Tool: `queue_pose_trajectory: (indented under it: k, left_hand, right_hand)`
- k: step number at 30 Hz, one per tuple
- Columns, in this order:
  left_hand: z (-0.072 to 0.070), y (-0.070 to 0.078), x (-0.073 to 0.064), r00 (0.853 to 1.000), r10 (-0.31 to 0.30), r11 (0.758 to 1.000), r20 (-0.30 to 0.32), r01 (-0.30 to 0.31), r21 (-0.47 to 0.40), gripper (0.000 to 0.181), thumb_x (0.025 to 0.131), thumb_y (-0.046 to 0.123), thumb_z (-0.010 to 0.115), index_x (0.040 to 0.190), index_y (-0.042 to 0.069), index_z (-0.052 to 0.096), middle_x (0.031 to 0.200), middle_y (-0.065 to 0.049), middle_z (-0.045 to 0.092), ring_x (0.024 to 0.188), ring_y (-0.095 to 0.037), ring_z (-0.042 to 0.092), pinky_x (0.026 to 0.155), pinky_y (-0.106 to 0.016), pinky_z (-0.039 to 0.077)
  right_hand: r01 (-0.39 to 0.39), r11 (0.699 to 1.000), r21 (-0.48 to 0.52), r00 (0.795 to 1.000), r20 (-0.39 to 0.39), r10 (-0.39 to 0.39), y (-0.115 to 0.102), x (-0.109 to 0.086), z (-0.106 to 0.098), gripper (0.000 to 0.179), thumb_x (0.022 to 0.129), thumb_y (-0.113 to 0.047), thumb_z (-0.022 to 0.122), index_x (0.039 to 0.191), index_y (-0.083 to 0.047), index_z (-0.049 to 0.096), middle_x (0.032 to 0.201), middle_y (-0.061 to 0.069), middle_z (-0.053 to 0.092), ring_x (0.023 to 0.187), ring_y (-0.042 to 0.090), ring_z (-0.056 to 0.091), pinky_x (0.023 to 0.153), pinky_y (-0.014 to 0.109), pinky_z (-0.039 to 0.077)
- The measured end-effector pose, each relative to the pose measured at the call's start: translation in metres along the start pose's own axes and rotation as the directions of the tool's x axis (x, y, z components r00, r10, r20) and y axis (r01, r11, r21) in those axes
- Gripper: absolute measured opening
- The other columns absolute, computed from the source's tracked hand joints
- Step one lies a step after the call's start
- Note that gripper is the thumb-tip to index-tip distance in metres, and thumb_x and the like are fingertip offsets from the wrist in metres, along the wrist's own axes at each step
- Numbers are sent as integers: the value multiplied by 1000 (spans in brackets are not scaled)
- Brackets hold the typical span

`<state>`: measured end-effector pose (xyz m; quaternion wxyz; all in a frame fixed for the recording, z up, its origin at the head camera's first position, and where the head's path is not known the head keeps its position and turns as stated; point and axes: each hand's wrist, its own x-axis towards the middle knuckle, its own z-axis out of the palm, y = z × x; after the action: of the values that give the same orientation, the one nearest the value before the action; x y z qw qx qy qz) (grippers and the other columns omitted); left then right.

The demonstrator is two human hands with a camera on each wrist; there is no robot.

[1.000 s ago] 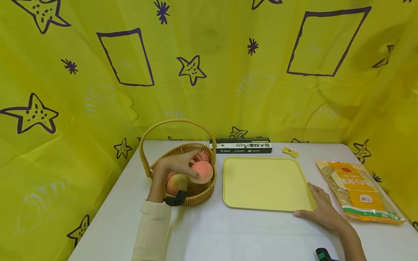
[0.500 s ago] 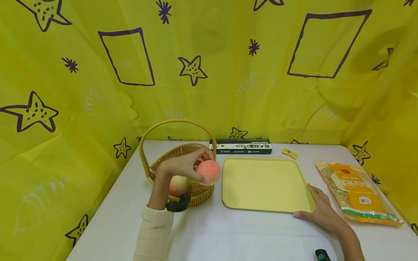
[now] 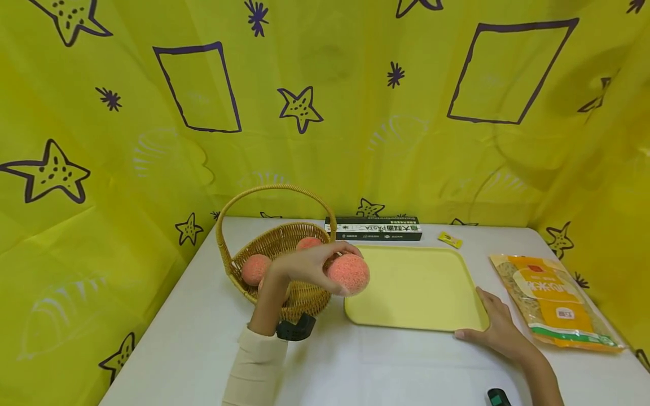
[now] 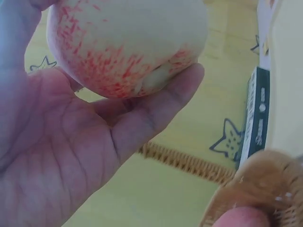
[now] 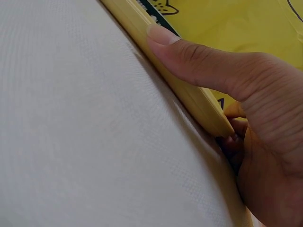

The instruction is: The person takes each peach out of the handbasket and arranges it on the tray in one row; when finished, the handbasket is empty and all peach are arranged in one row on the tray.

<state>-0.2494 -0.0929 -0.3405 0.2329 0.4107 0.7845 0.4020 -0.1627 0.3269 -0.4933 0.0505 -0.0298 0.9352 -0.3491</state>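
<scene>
My left hand [image 3: 310, 266] grips a pink-and-cream peach [image 3: 349, 274] between thumb and fingers. The peach is over the left edge of the yellow tray [image 3: 416, 287], just right of the wicker basket [image 3: 311, 299]. In the left wrist view its pale, red-streaked side [image 4: 128, 47] lies against the fingers. Several more peaches sit in the basket, partly hidden by the hand and forearm. At the tray's near right corner, my right hand [image 3: 503, 330] holds on, thumb along the front rim and fingers on the right side. The right wrist view shows the thumb pressed to the rim [image 5: 189, 97].
A dark green and white pasta box [image 3: 376, 228] stands behind the tray. A small yellow packet [image 3: 450, 239] lies at the back right. To the right is a bag of grain [image 3: 556, 299]. The basket's tall handle [image 3: 274, 187] arches up; a yellow curtain surrounds the white table.
My left hand has lifted the peach out of the basket and carried it right, to the tray's left edge. The right hand stays on the tray's corner.
</scene>
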Motion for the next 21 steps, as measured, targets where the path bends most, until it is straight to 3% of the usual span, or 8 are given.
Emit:
queue_pose_trajectory:
  k: [7,12,21]
  left_hand:
    - [17,4,19,997,72,997,6,-71,-34,58,80,20,76,129,15,47,126,-1,54,108,-8,57,88,-27,54]
    - [33,13,36,996,93,989,5,-92,-119,61,80,17,78,131,16,45,130,-2,51,107,-8,59,86,-27,56]
    - [54,16,63,995,95,984,-26,-98,-149,83,81,17,78,150,23,33,149,-4,40,107,-8,63,84,-24,56]
  right_hand:
    - [-6,1000,-6,1000,1,6,1,0,0,120,79,-41,79,154,4,-2,149,41,8,132,60,11,96,77,20]
    - [0,1000,-1,1000,-4,0,0,-1,0,118,80,-41,79,154,4,-2,149,41,8,133,60,11,96,77,21]
    - [6,1000,9,1000,-16,-5,0,0,2,118,79,-41,79,154,3,-1,149,40,9,132,60,12,96,78,21]
